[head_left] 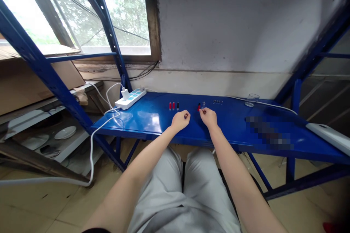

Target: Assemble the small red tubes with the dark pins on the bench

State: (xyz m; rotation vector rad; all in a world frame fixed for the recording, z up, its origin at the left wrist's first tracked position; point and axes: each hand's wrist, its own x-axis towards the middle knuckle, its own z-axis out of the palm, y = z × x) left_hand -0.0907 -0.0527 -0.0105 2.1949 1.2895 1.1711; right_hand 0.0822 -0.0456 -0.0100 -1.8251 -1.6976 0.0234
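Because the pieces are so small and lie so near the fingers, a light brush could scatter them. On the blue counter [232,131], the right hand [209,117] has its fingertips at a red-and-black piece [198,107] and a clear piece [203,104]. Its grip looks narrow, but I cannot tell whether it holds either piece or only touches or hovers just beside them. If it is a pinch, a slightly off-centre one could make a piece slip out, and the smooth, shiny surface would probably let it slide or roll.

The left hand [181,120] is curled with its grip drawn in; a dark patch shows between the fingers, and whether that is a thing or a shadow I cannot tell. Anything released there could drop towards the near edge, which lies close to both wrists, and end up on the lap or floor.

Just beyond the left hand, two red pieces [171,106] and a dark piece [178,106] stand or lie in a short row; knuckles pushed forward could knock them out of line. Past the right hand, a row of tiny pieces [218,102] risks the same from a careless reach. Further right, the glass [251,100] is near a white cord [269,103], so a tug on that cord might tip it.
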